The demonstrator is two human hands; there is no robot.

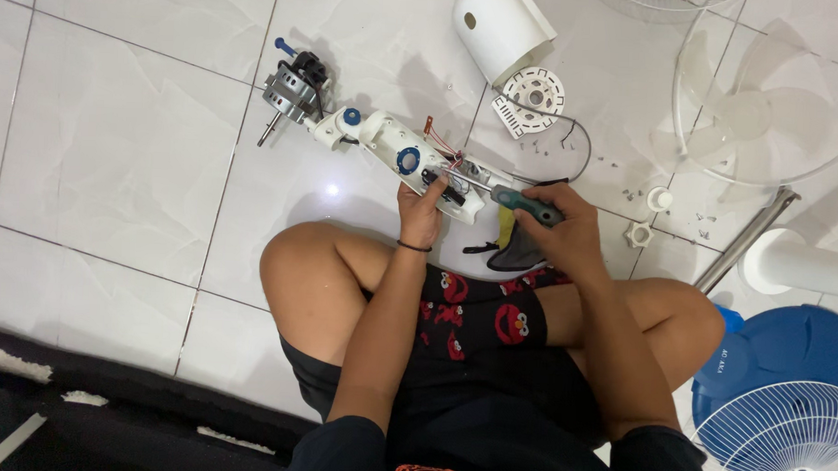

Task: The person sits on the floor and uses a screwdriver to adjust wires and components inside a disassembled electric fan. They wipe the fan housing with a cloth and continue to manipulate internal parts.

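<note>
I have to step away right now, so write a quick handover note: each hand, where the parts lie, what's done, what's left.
Left hand: steadies the white fan neck housing on the tiled floor, at its near end.
Right hand: grip closed on a teal-handled screwdriver, shaft pointing into the housing's open wired end.
Motor: bare, attached at the housing's far end.
Done: white motor cover, round vented plate and clear fan blade are off, lying apart. Loose screws are scattered right of the plate.
Left: the housing is not yet apart. Whether the tip sits on a screw cannot be told.
</note>
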